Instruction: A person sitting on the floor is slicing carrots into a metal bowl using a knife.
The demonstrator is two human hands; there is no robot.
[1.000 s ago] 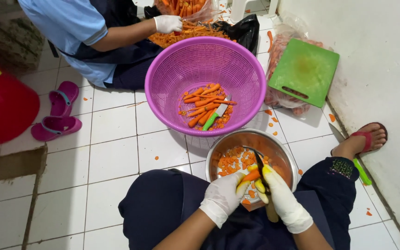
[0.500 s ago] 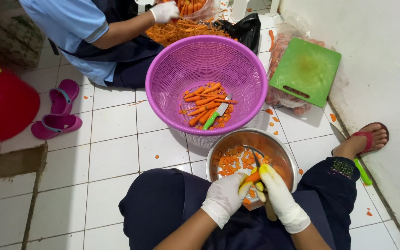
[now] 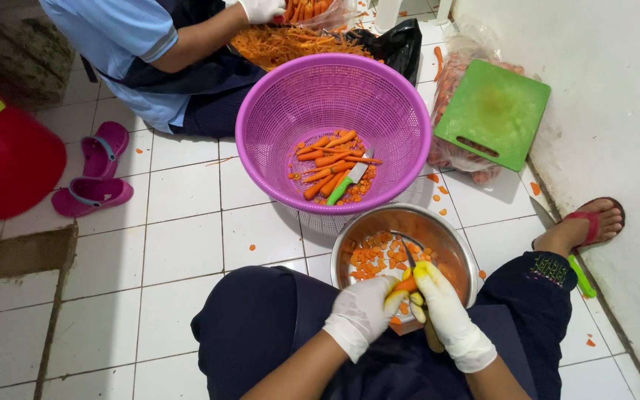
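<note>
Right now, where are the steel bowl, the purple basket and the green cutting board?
steel bowl (image 3: 450, 238): head view, bare right rim.
purple basket (image 3: 279, 111): head view, inner left wall.
green cutting board (image 3: 494, 111): head view, middle of its face.

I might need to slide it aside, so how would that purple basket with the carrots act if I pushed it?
The purple basket looks like thin perforated plastic, so probably light and slightly flexible. On glossy floor tiles it would likely slide easily. The carrots and green-handled knife lying loose inside could shift.

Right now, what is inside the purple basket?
The purple basket holds whole peeled carrots, some small carrot slices and a green-handled knife lying on them. Whatever lies beneath the carrots is covered.
</note>
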